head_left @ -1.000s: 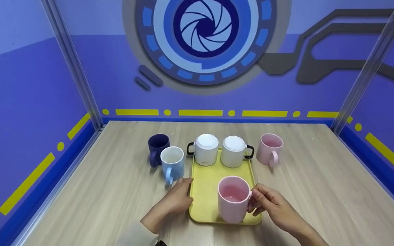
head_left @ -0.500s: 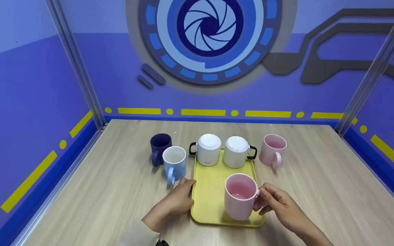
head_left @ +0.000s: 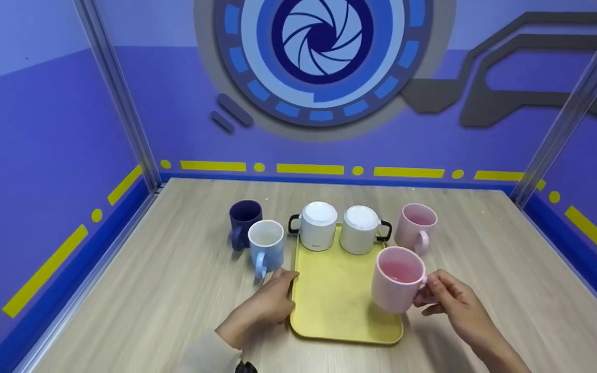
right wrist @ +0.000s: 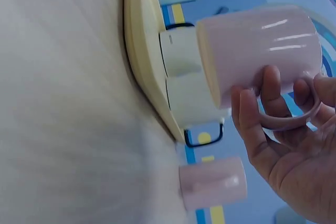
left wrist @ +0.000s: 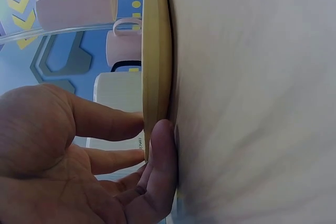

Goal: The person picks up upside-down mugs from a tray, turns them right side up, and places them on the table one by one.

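Note:
My right hand (head_left: 459, 303) holds a pink mug (head_left: 397, 290) by its handle. The mug is upright, raised over the right side of a yellow tray (head_left: 324, 300); its pale base shows in the right wrist view. At the tray's left edge my left hand (head_left: 272, 300) pinches the rim, with fingers on both sides of it in the left wrist view. Two white mugs with black handles, a left one (head_left: 317, 228) and a right one (head_left: 359, 230), stand upside down at the tray's far end.
Left of the tray stand a light blue mug (head_left: 267, 248) and, behind it, a dark blue mug (head_left: 241, 215). A second pink mug (head_left: 413, 228) is on the wooden table (head_left: 138, 290) beyond the tray's right side. Blue walls (head_left: 39, 155) border the table.
My right hand has lifted the pink mug and carried it right, from the tray's near middle to above its right edge. The left hand keeps its place on the rim.

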